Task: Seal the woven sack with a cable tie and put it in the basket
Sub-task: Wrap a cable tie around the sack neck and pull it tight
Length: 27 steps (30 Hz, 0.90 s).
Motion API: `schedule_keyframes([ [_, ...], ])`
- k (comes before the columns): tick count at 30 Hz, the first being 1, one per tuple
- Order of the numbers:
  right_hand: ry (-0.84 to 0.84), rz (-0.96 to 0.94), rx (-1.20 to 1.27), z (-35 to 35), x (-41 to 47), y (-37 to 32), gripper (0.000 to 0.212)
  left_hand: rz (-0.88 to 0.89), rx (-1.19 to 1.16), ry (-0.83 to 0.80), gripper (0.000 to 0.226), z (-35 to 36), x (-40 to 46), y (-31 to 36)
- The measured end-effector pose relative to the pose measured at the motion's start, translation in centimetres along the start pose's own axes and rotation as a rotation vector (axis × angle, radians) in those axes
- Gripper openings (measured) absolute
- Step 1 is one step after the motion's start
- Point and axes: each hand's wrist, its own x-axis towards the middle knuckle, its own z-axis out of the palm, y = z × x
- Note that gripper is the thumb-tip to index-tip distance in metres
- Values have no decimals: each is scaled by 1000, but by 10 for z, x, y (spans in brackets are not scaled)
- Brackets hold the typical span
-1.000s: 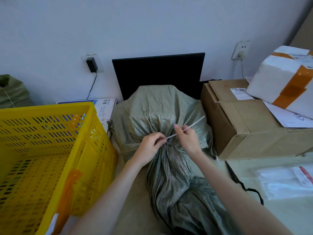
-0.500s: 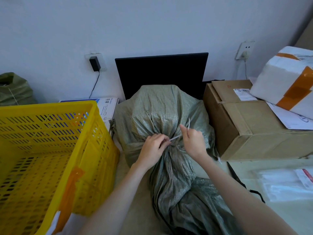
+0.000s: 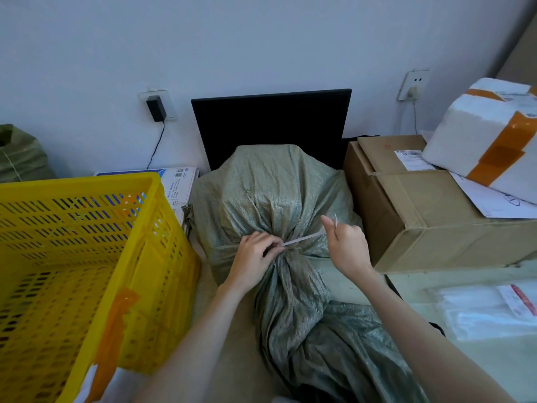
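The woven sack (image 3: 273,199) is lying on the bench (image 3: 406,283) between the yellow basket (image 3: 87,257) on the left and a brown cardboard box (image 3: 421,205) on the right, with its filled end leaning against a black monitor (image 3: 270,123) by the wall. Its neck is bunched tight about halfway along, and the loose, empty part of the fabric is trailing toward the camera.

The left hand (image 3: 255,257) is closing its fingers on the gathered neck, pinching right where the white cable tie (image 3: 302,239) is meeting the fabric (the tie's head is hidden under the fingertips). The right hand (image 3: 345,242) is curling into a fist around the tie's free tail, holding it just right of the neck, so the strap is running taut between the 2 hands; a short tip is sticking up above the right thumb.

The basket is standing beside the sack, and its near wall is carrying a strip of orange tape. A white foam box (image 3: 488,135) banded with orange tape is resting on top of the cardboard box, and clear plastic bags (image 3: 488,312) are lying on the bench at the right edge.
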Motion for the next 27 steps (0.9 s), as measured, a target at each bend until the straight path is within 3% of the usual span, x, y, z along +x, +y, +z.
schedule_keyframes([
  [20, 31, 6, 91, -8, -10, 1, 58, -80, -107, -56, 8, -3, 1, -5],
  [27, -55, -10, 404, -16, -19, -18, 46, -133, -72, -14, 5, 1, -3, 5],
])
